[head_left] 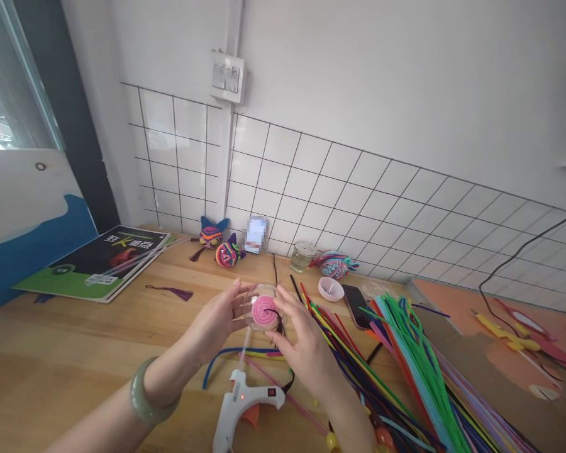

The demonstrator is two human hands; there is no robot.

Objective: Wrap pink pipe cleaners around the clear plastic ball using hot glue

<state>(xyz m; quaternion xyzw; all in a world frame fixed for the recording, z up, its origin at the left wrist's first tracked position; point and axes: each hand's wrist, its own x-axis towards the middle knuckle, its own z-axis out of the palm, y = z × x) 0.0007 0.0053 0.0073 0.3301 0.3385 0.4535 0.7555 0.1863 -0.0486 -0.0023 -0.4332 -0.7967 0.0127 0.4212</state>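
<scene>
My left hand (219,321) and my right hand (302,343) together hold a clear round dome (263,308) with a pink spiral of pipe cleaner (264,311) coiled on it, raised a little above the wooden table (75,340). Fingers of both hands curl round its rim. A black strand (277,314) lies across the spiral by my right fingers. A green bangle (146,393) sits on my left wrist. Below the hands a white glue gun (240,406) lies on the table beside a blue pipe cleaner (221,358).
A big heap of coloured pipe cleaners (405,365) spreads to the right. Along the tiled wall stand two pipe-cleaner figures (219,245), a glass jar (303,256), a pink dish (331,289) and a phone (356,304). A book (99,261) and a purple tassel (172,292) lie left.
</scene>
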